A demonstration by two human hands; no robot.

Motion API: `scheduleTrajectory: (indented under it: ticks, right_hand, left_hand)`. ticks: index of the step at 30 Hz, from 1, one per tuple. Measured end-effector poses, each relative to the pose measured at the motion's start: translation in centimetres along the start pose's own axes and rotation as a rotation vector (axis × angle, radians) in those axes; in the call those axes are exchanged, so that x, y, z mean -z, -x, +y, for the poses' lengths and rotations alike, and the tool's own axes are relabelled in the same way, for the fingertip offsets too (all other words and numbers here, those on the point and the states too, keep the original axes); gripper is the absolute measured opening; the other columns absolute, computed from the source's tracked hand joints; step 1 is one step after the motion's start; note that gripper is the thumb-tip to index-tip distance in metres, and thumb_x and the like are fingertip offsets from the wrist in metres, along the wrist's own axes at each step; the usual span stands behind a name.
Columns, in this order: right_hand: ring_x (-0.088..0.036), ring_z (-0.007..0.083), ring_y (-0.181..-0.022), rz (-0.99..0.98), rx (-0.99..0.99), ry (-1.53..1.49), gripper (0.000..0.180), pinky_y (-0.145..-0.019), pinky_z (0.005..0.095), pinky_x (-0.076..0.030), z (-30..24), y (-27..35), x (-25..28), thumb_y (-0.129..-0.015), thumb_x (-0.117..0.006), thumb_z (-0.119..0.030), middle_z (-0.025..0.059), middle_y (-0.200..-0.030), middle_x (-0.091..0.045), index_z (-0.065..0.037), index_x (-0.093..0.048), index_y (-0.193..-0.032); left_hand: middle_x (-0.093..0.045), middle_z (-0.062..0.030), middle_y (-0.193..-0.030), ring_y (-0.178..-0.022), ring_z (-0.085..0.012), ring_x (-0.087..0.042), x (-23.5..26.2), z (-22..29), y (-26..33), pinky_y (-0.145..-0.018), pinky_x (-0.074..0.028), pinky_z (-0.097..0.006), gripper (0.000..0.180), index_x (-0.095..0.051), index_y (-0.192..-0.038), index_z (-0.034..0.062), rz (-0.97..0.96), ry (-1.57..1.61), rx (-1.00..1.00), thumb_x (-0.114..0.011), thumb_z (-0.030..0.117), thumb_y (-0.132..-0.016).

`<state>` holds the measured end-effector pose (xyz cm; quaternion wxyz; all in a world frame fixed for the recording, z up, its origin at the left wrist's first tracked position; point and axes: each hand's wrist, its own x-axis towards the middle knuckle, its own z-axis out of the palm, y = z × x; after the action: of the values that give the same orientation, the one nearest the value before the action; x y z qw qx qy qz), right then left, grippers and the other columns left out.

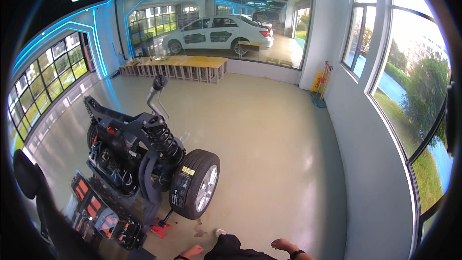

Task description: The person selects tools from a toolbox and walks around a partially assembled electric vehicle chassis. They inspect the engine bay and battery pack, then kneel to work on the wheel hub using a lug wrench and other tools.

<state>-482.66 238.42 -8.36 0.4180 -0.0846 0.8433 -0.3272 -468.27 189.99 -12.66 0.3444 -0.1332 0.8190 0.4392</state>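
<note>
A wheel (195, 183) is seemingly set for support at eleven o'clock; left hand (194, 251) and right hand (282, 245) closure cannot be told.

A head-worn fisheye looks forward and down across the floor (269, 135)

An exposed car chassis (146, 166) marks this workshop

A white car (219, 29) stands behind glass (288, 29), yellow-topped tables (208, 61) before it, a yellow sign (316, 81) by the wall (363, 144).
</note>
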Motion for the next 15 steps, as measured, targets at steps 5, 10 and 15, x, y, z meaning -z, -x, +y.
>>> scheduleTrajectory:
  ticks: [5, 10, 15]
  right_hand:
    - [-0.062, 0.0163, -0.068, -0.09, -0.057, -0.097, 0.028, -0.058, 0.0288, -0.048, 1.4, -5.5, 5.8, -0.082, -0.052, -0.027, 0.0091, -0.076, -0.065, -0.003, -0.063, -0.092]
    - [-0.058, 0.0217, -0.065, -0.142, -0.152, 0.029, 0.028, -0.056, 0.0341, -0.046, -1.8, -8.9, 12.4, -0.084, -0.045, -0.025, 0.0115, -0.071, -0.063, -0.003, -0.063, -0.085]
    - [-0.057, 0.0279, -0.066, -0.345, 0.17, 0.53, 0.03, -0.059, 0.0389, -0.046, -13.7, -25.3, 14.8, -0.084, -0.042, -0.025, 0.0151, -0.073, -0.062, -0.003, -0.062, -0.078]
  left_hand:
    - [-0.065, -0.0097, -0.088, -0.08, -0.0305, -0.062, 3.3, -9.0, -1.0, -0.071, -0.048, -0.04, 0.029, -0.065, -0.092, 0.01, -0.08, -0.648, -0.133, -0.049, 0.031, -0.08]
    - [-0.061, -0.0187, -0.079, -0.075, -0.0334, -0.06, 9.3, 5.5, -2.3, -0.063, -0.046, -0.042, 0.02, -0.06, -0.081, 0.0034, 0.58, 0.135, -0.017, -0.049, 0.019, -0.078]
    - [-0.061, -0.0148, -0.09, -0.081, -0.0321, -0.059, 7.3, 12.9, 7.1, -0.072, -0.046, -0.04, 0.03, -0.054, -0.105, 0.0063, 0.976, 0.47, -0.103, -0.048, 0.025, -0.083]
